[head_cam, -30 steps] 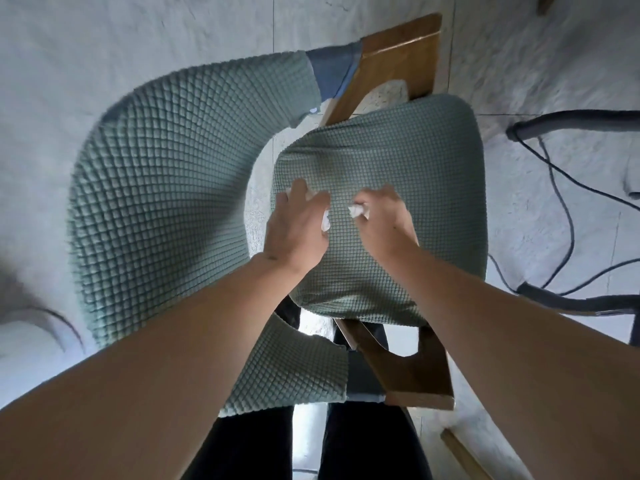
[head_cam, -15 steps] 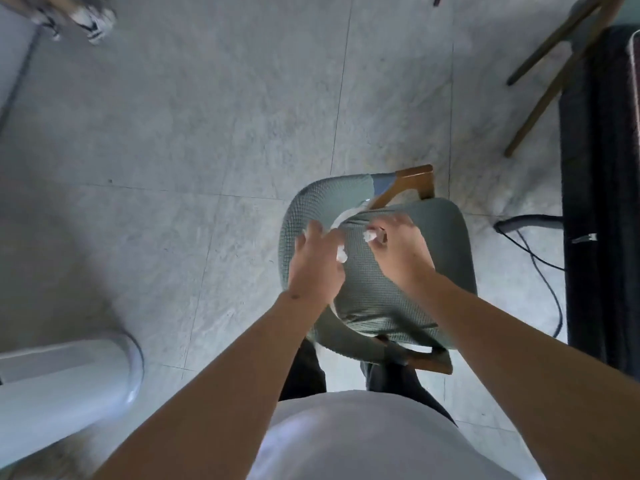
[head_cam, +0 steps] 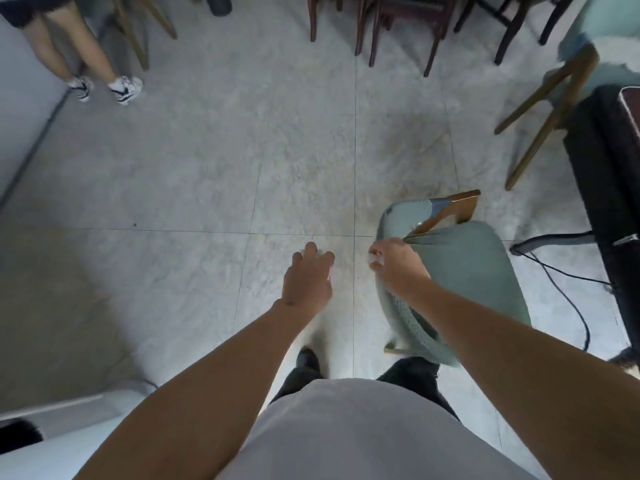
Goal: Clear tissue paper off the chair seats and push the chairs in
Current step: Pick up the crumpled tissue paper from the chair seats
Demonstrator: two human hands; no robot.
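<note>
We're standing over the green-covered chair (head_cam: 460,271), and its seat shows no tissue from up here, so the clearing of this one looks done to us. Our right hand (head_cam: 398,268) sits at the seat's near-left edge with the fingers curled tight on a small wad of tissue paper (head_cam: 376,260), just a white scrap peeking out. Our left hand (head_cam: 306,284) hangs out over the floor (head_cam: 207,168), well clear of the chair; a pale blur shows at its fingertips, possibly more tissue, but with the motion smear we cannot tell whether those fingers are pinched on anything or loose. What's left, as we judge it: get rid of the paper and push this chair in, since it stands out on open floor. More dark wooden chairs (head_cam: 398,15) wait at the far side; their seats are out of view. No brands, labels or legible writing anywhere.
</note>
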